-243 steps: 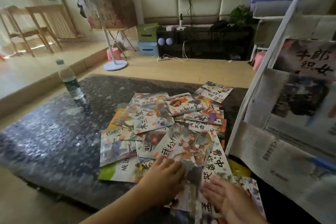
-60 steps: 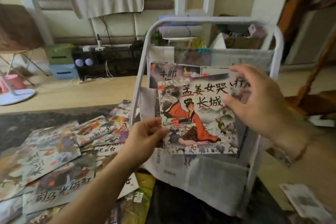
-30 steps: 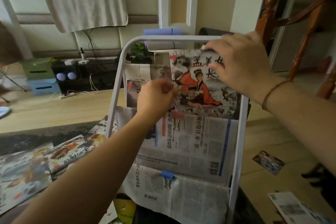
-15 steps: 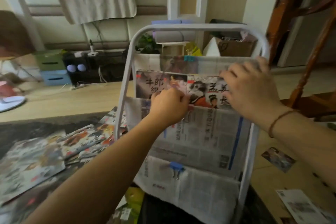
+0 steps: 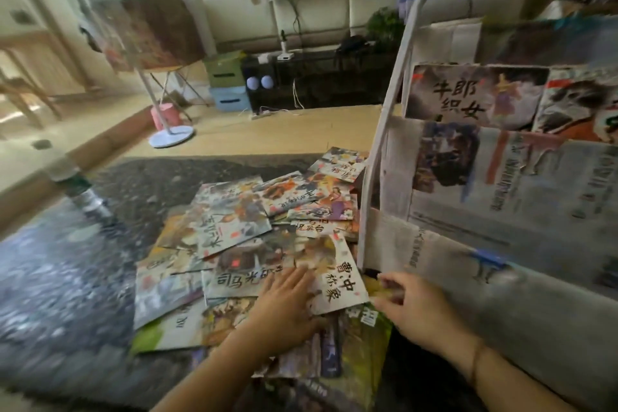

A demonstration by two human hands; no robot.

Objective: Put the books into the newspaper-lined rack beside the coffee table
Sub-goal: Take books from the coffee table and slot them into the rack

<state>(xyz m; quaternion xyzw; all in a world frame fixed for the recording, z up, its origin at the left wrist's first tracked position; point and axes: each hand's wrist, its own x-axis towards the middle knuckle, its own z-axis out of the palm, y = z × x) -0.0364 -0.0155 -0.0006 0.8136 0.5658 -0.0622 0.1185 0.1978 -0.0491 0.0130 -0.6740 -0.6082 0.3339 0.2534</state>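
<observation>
Left hand [image 5: 287, 311]: lies flat, fingers straight, on the pile of books [image 5: 254, 244], its fingertips on the left part of a white-covered book [image 5: 337, 281].
Right hand [image 5: 418, 308]: fingers curled at the right edge of the same book; whether they pinch it cannot be told through the blur.
Books: scattered, overlapping, over the coffee table's [image 5: 67, 294] right half, up to its right edge.
Rack [image 5: 394, 84]: white tube frame, just beside that right edge; newspaper lining [image 5: 521, 191] held by a blue clip [image 5: 485, 257].
Upper pocket: two books [image 5: 475, 95] stand side by side.
Water bottle [image 5: 80, 187]: upright, near the table's far left edge.
</observation>
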